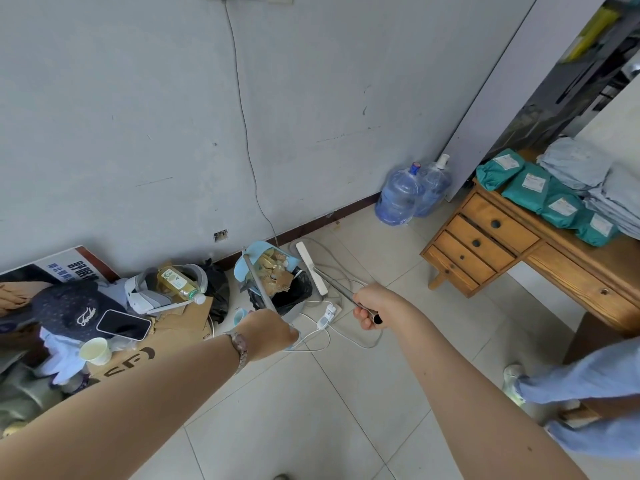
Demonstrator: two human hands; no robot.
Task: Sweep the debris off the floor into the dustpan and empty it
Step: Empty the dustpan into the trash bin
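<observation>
My left hand (269, 336) grips the grey handle of a light blue dustpan (264, 259), which is tilted over a bin lined with a black bag (292, 292). Brown and yellowish debris (275, 270) lies in the pan and spills toward the bin. My right hand (372, 306) is closed around a thin metal broom handle (337, 289) that runs up-left to a white broom head (310, 266) resting on the tiled floor beside the bin.
White cables and a plug adapter (327, 315) lie on the tiles under my hands. A cluttered cardboard box (173, 327) with a cap, phone, cup and bottle is at left. Two water jugs (401, 197) stand by the wall. A wooden desk (485, 237) and a person's leg (588, 386) are at right.
</observation>
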